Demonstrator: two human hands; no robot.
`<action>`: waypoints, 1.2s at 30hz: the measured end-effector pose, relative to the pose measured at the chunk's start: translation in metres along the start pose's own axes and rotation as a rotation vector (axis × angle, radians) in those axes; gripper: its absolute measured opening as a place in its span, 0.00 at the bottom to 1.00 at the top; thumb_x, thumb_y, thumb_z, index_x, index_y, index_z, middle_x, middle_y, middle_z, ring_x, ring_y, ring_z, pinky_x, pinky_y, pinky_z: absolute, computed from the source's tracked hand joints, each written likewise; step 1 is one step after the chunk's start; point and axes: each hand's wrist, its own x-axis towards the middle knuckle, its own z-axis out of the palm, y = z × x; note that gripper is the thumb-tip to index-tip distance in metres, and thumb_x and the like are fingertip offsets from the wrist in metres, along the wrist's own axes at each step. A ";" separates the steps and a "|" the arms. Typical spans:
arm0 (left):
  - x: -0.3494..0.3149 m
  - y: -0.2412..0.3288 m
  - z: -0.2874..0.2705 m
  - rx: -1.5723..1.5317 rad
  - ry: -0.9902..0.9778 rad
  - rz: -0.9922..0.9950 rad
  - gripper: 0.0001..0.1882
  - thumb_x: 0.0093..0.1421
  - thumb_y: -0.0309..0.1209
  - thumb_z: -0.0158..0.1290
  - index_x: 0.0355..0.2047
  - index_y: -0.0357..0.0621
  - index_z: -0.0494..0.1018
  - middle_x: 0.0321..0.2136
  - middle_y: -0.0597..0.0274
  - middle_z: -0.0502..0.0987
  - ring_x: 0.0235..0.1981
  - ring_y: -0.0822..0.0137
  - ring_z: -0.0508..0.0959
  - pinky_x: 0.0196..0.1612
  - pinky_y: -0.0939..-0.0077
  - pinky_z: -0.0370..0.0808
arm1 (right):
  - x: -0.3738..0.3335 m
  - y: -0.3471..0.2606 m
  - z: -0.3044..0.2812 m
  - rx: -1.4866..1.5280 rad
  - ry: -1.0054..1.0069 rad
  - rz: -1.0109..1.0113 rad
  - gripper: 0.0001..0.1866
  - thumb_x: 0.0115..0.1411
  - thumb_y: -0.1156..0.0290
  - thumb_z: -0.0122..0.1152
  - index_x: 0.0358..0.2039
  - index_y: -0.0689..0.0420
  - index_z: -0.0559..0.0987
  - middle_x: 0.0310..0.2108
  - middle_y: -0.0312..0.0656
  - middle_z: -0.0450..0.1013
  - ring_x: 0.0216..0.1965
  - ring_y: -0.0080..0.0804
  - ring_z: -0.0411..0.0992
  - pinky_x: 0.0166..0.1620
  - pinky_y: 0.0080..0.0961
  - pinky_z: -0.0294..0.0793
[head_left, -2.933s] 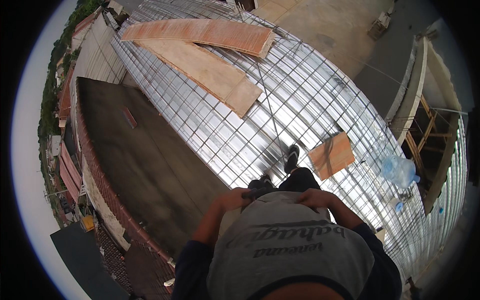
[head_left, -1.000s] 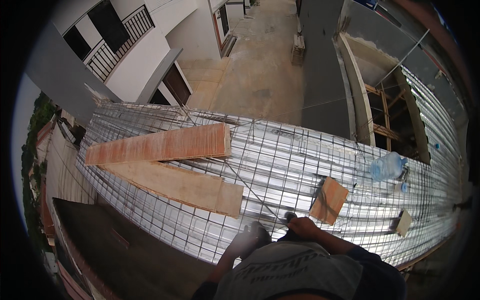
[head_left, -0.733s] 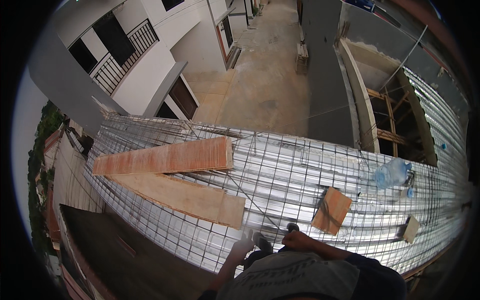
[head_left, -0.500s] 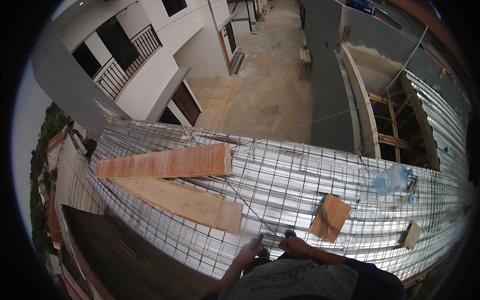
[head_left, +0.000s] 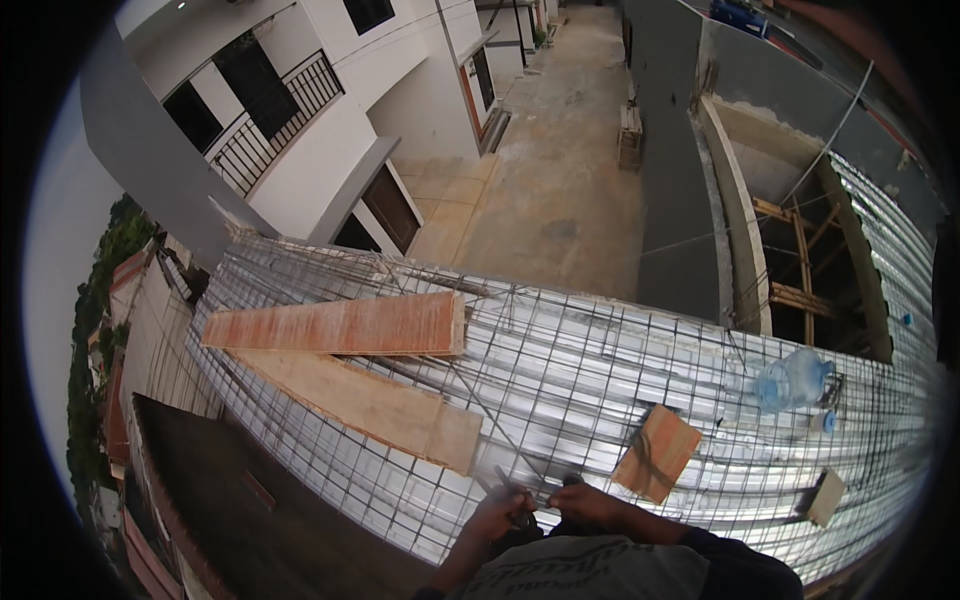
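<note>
My left hand (head_left: 500,514) is closed around a pliers-like tool (head_left: 492,482), whose two thin prongs point away from me, up and to the left. Close beside it, my right hand (head_left: 584,504) is also closed, fingertips toward the left hand. What sits between its fingers is too small to make out. Both hands are low over a steel bar mesh (head_left: 560,400) laid on ribbed metal sheeting, near a slanting rod. To the right of my right hand lies an orange-brown board (head_left: 658,452).
A long reddish plank (head_left: 340,325) and a pale plank (head_left: 370,405) lie on the mesh at left. A clear blue water jug (head_left: 792,380) and a small block (head_left: 825,498) are at right. The deck's far edge drops to a paved lane (head_left: 560,180); a framed opening (head_left: 800,260) gapes at far right.
The pliers-like tool's two prongs now show clearly above my left hand. My hands stay close together, turned slightly. The whole view has shifted a little to the right.
</note>
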 end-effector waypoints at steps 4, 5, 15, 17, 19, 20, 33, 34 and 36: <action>0.002 -0.009 0.013 -0.099 0.047 0.017 0.07 0.60 0.27 0.52 0.37 0.40 0.70 0.30 0.59 0.74 0.36 0.64 0.76 0.39 0.70 0.72 | 0.001 0.017 0.001 0.202 -0.082 0.168 0.18 0.64 0.56 0.52 0.41 0.59 0.78 0.26 0.35 0.70 0.29 0.21 0.66 0.33 0.23 0.66; 0.002 -0.016 0.014 -0.125 0.065 0.049 0.06 0.59 0.27 0.53 0.36 0.40 0.70 0.29 0.59 0.74 0.35 0.65 0.75 0.39 0.71 0.72 | -0.001 0.017 0.002 0.169 -0.082 0.121 0.18 0.64 0.56 0.52 0.41 0.59 0.78 0.27 0.36 0.71 0.30 0.22 0.66 0.34 0.24 0.67; 0.007 -0.080 -0.071 1.107 0.547 -0.088 0.14 0.59 0.37 0.55 0.36 0.38 0.71 0.27 0.60 0.76 0.27 0.68 0.76 0.30 0.74 0.72 | -0.012 0.079 -0.007 -0.511 -0.053 0.448 0.19 0.64 0.59 0.47 0.46 0.58 0.77 0.44 0.49 0.74 0.49 0.43 0.72 0.51 0.35 0.70; -0.013 -0.112 -0.130 1.516 0.437 -0.107 0.17 0.57 0.39 0.57 0.38 0.37 0.72 0.27 0.58 0.76 0.26 0.67 0.77 0.29 0.73 0.72 | -0.026 0.111 0.000 -0.805 -0.248 0.453 0.20 0.61 0.54 0.50 0.40 0.56 0.79 0.41 0.50 0.76 0.43 0.46 0.74 0.47 0.39 0.72; -0.047 -0.141 -0.179 1.716 0.318 -0.189 0.21 0.55 0.42 0.58 0.41 0.36 0.73 0.27 0.56 0.77 0.26 0.67 0.78 0.29 0.71 0.73 | -0.053 0.141 0.014 -0.853 -0.263 0.562 0.21 0.58 0.50 0.52 0.37 0.55 0.81 0.38 0.49 0.77 0.40 0.48 0.75 0.44 0.42 0.73; -0.063 -0.148 -0.188 1.685 0.291 -0.277 0.21 0.55 0.42 0.58 0.41 0.36 0.73 0.27 0.56 0.77 0.26 0.66 0.78 0.29 0.71 0.73 | -0.069 0.155 0.023 -0.755 -0.175 0.674 0.21 0.57 0.49 0.53 0.36 0.53 0.81 0.37 0.48 0.77 0.39 0.48 0.75 0.44 0.42 0.73; -0.168 -0.126 -0.218 0.963 0.621 -0.683 0.22 0.53 0.41 0.57 0.42 0.37 0.74 0.30 0.52 0.77 0.30 0.61 0.78 0.33 0.66 0.73 | -0.054 0.152 0.063 -0.659 -0.373 0.440 0.26 0.59 0.46 0.49 0.41 0.55 0.79 0.38 0.52 0.76 0.42 0.51 0.73 0.47 0.44 0.70; -0.172 -0.121 -0.222 0.955 0.624 -0.670 0.22 0.53 0.41 0.57 0.42 0.37 0.74 0.30 0.52 0.78 0.31 0.60 0.78 0.33 0.66 0.73 | -0.057 0.173 0.069 -0.675 -0.413 0.524 0.25 0.60 0.48 0.49 0.44 0.56 0.78 0.38 0.53 0.75 0.42 0.52 0.73 0.47 0.43 0.70; -0.179 -0.106 -0.227 0.928 0.654 -0.660 0.22 0.52 0.41 0.57 0.42 0.37 0.74 0.31 0.51 0.78 0.31 0.59 0.78 0.34 0.65 0.73 | -0.068 0.177 0.085 -0.499 -0.362 0.657 0.24 0.60 0.50 0.50 0.44 0.58 0.77 0.38 0.54 0.75 0.42 0.51 0.73 0.47 0.44 0.70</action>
